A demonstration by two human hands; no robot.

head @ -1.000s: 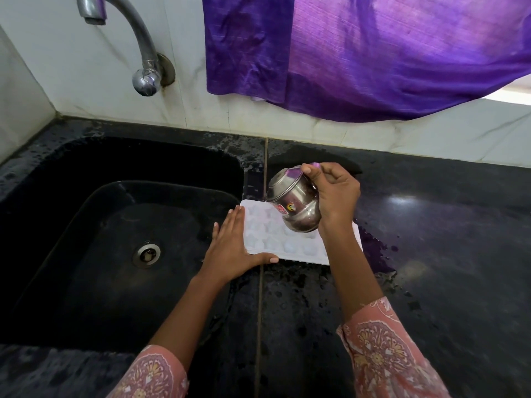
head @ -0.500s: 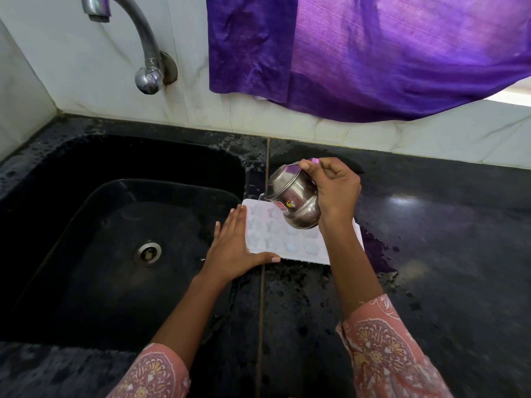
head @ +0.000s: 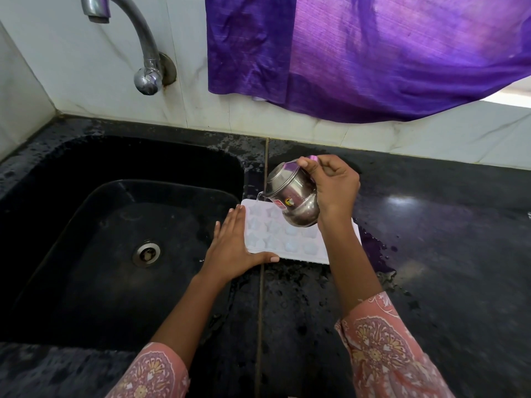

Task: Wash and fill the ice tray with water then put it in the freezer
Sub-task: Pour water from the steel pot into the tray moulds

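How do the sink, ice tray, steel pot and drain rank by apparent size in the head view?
1. sink, by far largest.
2. ice tray, though partly covered.
3. steel pot, nearer the camera yet clearly smaller.
4. drain, smallest.

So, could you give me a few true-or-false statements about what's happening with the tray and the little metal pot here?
1. The right hand holds a steel pot tilted over the ice tray. True.
2. The ice tray sits inside the sink. False: it lies on the black counter beside the sink.
3. The left hand rests flat on the tray's left end. True.
4. Water is running from the tap. False: no stream shows there; water trickles from the pot's lip.
5. A green cloth hangs above the counter. False: it is purple.
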